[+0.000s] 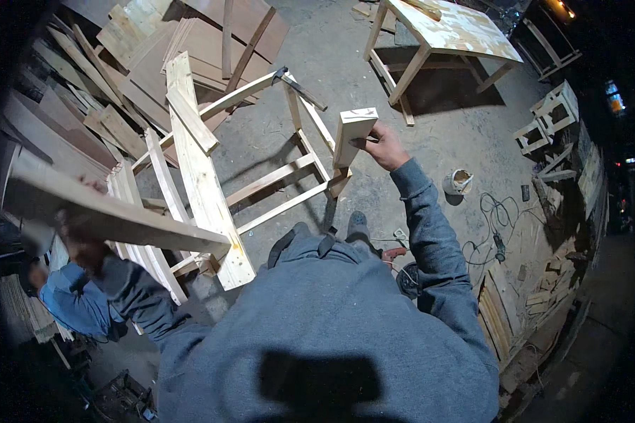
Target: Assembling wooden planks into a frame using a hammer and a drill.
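1. The short board (355, 137) stood roughly upright in the right hand (388, 149), pinched at its edge between thumb and fingers; a one-sided hold like that could let it twist or drop.
2. The long board (120, 211) slanted across the left side, its near end over the wide plank (201, 176). The left hand (83, 247), though blurred, looked closed around it; holding it one-handed, away from the near end, could let that end swing or slip.
3. A co-worker (77, 299) in blue was close by at the left, so a careless swing might strike them.
4. The hammer (305, 93) lay across a corner of the wooden frame (271, 180); a bump could knock it down.
5. A red tool (394, 254) and a cord near the feet made a trip hazard.
6. Dark marks (360, 113) crossed the short board's top end, but nothing legible showed; no brand or label could be read.
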A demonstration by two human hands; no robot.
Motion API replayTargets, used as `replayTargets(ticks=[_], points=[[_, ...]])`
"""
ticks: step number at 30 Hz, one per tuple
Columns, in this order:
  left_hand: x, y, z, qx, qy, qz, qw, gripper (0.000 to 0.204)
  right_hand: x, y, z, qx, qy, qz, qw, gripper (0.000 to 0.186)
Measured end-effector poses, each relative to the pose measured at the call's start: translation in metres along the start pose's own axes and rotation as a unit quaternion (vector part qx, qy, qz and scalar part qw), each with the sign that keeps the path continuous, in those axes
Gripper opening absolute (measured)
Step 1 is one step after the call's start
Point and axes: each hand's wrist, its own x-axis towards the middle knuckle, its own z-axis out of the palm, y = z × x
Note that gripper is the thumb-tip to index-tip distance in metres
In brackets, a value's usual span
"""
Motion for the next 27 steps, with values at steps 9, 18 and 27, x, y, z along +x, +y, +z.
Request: replayTargets(ticks=[9,18,27], points=[[-0.037,0.081,-0.011,0.136,0.132,0.101,0.977,0.055,0.011,0.012,0.003,0.015,-0.013,-0.032,0.999,0.044],[-0.04,0.083,0.023,0.061,0.05,0.019,0.997,0.061,0.013,0.004,0.012,0.024,-0.025,-0.003,0.999,0.044],[-0.05,0.058,0.006,0.227,0.109,0.139,0.958,0.088,0.001,0.025,-0.015,0.033,-0.015,-0.06,0.998,0.042]])
